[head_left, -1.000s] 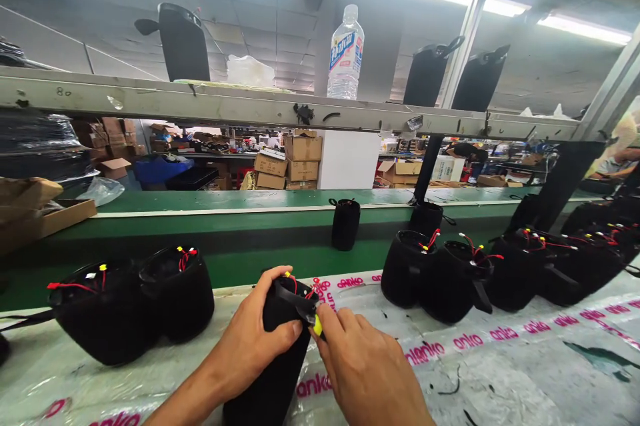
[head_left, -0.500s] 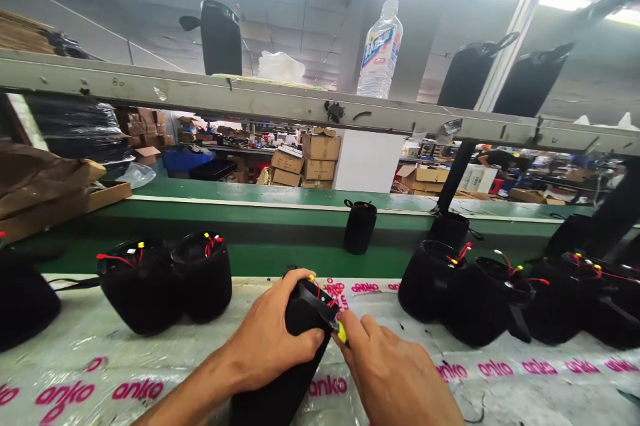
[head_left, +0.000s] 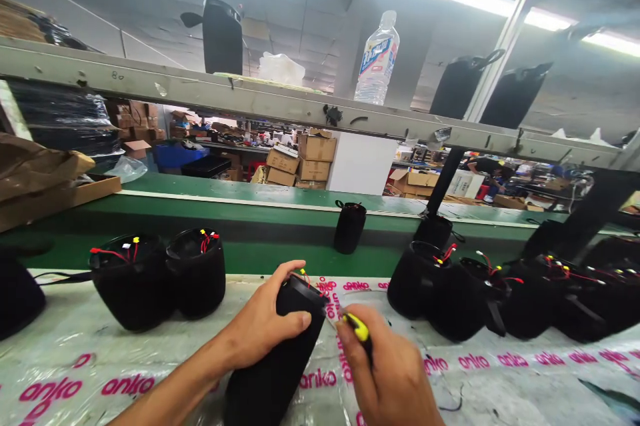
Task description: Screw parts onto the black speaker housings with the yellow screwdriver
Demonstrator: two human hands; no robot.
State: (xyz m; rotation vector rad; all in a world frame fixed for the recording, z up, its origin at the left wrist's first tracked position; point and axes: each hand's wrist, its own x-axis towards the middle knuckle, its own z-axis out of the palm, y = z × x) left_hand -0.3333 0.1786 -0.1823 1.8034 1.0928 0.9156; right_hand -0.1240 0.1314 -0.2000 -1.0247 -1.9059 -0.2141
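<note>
A black fabric-covered cylinder (head_left: 277, 359) leans over the plastic-covered bench, its rim up and facing away. My left hand (head_left: 260, 319) is wrapped round its upper part, thumb on the near side and index finger at the rim. Thin red and yellow wires (head_left: 306, 275) stick out at the opening. Just right of the rim, my right hand (head_left: 385, 366) is closed on a yellow and black tool handle (head_left: 357, 327). The tool's tip is too blurred to make out, near the rim's right edge.
Similar black cylinders with wires stand at left (head_left: 133, 286) and right (head_left: 465, 303). Another (head_left: 350, 227) is on the green surface (head_left: 280, 233) behind. Overhead, a metal shelf (head_left: 280, 99) holds a clear bottle (head_left: 378, 59) and more cylinders. A person (head_left: 493, 169) is in the far background.
My right hand has drawn slightly right and away from the rim, and more of the yellow handle shows. The view has shifted a little; my left hand keeps its hold.
</note>
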